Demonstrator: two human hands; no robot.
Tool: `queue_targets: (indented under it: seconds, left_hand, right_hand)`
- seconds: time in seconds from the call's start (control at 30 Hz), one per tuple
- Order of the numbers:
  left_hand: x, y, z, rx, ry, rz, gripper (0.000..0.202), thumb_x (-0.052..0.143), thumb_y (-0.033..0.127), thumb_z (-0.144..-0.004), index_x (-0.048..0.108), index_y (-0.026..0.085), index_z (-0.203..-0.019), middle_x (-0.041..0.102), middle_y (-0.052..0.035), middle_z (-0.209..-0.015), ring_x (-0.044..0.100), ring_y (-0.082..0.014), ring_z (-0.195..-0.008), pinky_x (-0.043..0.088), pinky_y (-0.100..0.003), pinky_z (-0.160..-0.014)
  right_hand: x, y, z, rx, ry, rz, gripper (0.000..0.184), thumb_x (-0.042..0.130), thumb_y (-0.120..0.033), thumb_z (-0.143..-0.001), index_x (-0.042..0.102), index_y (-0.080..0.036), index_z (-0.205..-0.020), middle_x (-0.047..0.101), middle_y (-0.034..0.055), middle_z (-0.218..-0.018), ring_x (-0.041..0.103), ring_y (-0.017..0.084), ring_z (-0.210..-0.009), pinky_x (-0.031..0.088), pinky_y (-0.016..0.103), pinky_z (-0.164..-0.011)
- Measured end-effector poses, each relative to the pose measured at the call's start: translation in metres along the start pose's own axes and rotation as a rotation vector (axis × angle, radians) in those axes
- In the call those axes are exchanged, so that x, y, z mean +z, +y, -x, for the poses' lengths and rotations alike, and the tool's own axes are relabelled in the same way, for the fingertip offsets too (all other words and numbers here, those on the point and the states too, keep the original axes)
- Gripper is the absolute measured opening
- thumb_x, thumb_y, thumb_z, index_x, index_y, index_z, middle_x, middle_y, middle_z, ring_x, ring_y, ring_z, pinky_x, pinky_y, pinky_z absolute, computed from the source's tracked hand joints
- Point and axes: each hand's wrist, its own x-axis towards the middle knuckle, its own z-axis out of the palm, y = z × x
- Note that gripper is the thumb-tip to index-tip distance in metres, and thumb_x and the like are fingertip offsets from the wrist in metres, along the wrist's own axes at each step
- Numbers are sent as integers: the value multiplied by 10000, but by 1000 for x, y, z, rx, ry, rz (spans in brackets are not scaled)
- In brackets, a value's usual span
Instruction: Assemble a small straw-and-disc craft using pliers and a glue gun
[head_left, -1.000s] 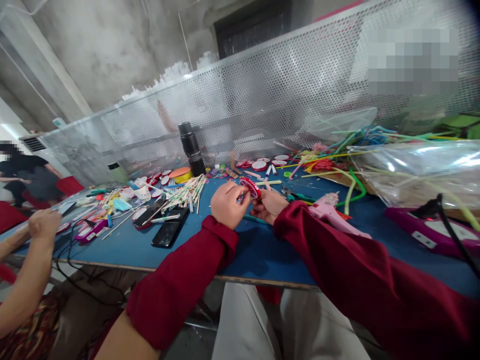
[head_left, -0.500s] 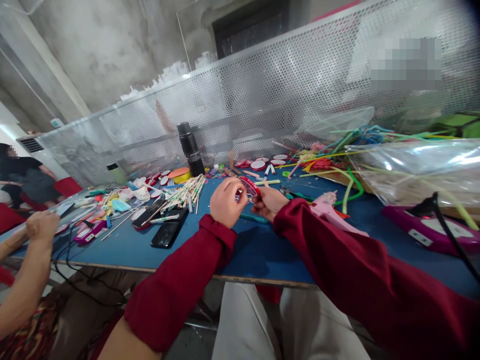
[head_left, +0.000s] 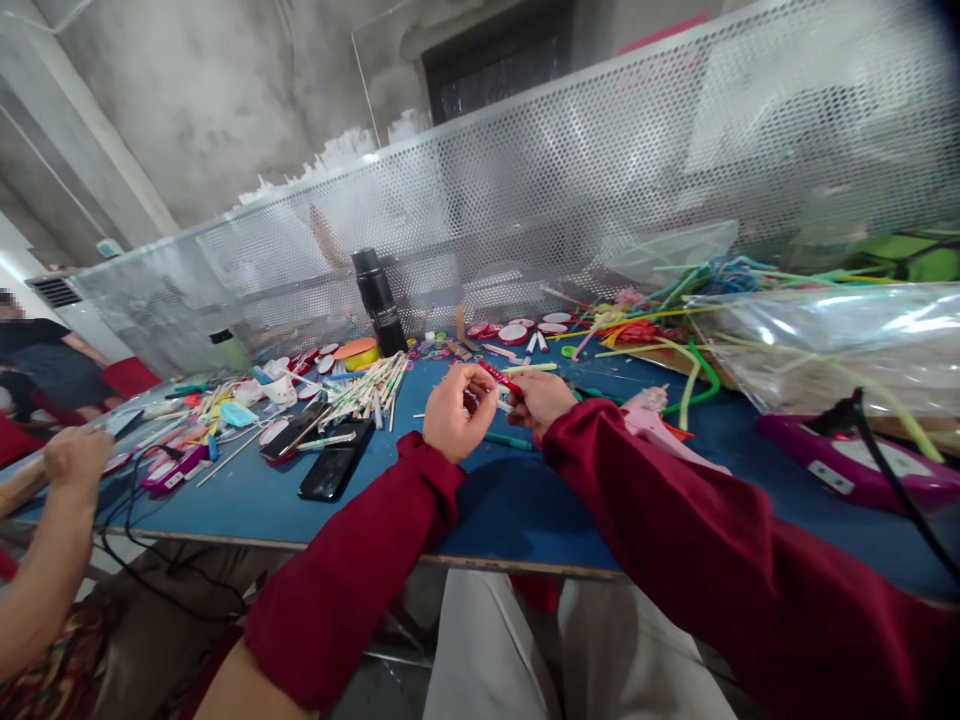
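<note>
Between my hands, above the blue table [head_left: 517, 520], is a small round red-rimmed disc [head_left: 498, 377], tilted nearly edge-on. My left hand [head_left: 456, 410] is curled, thumb and fingers closed at the disc's left side. On the right side, my right hand [head_left: 546, 400] pinches the rim. Fingers cover part of the disc, and its face hardly shows. A teal stick-like tool [head_left: 510, 440] lies on the table just below my hands. Similar red-rimmed white discs [head_left: 513, 333] lie behind them, near two white markers [head_left: 536, 342].
Left of me are a black phone [head_left: 336, 465], a pile of paper sticks [head_left: 379, 390] and a black flask [head_left: 379, 300]. To the right are a pink cutout [head_left: 660, 430], pipe cleaners [head_left: 705, 285] and a purple device [head_left: 847, 460]. Another person's hand [head_left: 75, 465] is far left.
The disc has turned from showing its patterned face to nearly edge-on. My hands stay close together around it, and the view has shifted slightly.
</note>
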Motion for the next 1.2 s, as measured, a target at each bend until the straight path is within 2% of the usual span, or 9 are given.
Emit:
queue_targets:
  seconds: [0.13,0.4,0.57,0.73,0.97,1.07,1.2]
  left_hand:
    - [0,-2,1,27,40,-18,103,587,281,-935,570,200,-997,674,-39,-919,644,-119,-758,535,-240,-647]
    - [0,-3,0,71,68,-98,105,569,298,-953,594,196,-969,682,-40,-910,638,-117,-741,531,-235,-630]
    - [0,-4,0,88,71,-142,114,577,303,-950,604,193,-953,687,-38,-896,636,-113,-734,524,-232,-634]
    - [-1,-4,-1,90,70,-99,64,617,256,-912,611,194,-926,680,-23,-876,619,-105,-712,496,-227,-628]
    - [0,-14,-3,-84,57,-62,169,697,253,-823,563,200,-912,629,14,-781,510,-84,-560,419,-226,-542]
    - [1,-19,-4,-127,62,-12,180,679,184,-800,549,197,-923,632,-4,-809,555,-106,-631,425,-225,-561]
    - [3,-21,-7,-282,163,298,155,609,201,-851,544,187,-991,644,-33,-878,589,-120,-694,454,-211,-558]
  right_hand:
    - [0,-2,-1,65,57,-58,56,576,-219,-842,595,-239,-793,488,-67,-491,361,90,-363,462,249,-443]
    - [1,-3,-2,24,122,-45,129,582,-155,-803,642,-196,-909,488,-93,-445,377,81,-324,459,238,-400]
    - [0,-4,-2,10,153,-22,115,573,-155,-800,624,-185,-899,507,-90,-449,384,72,-313,456,226,-390]
    - [-1,-5,0,-18,129,-55,77,580,-165,-779,612,-187,-845,505,-87,-448,396,74,-314,465,232,-390]
    - [-1,-5,1,-237,106,-63,164,571,-253,-753,644,-183,-883,532,-65,-507,408,88,-339,431,246,-379]
    - [-3,-6,6,-376,133,82,219,535,-284,-796,662,-184,-944,614,-19,-603,487,122,-391,424,263,-402]
    - [-7,-7,9,-647,230,380,258,499,-288,-854,693,-180,-985,709,52,-758,613,177,-578,480,297,-563]
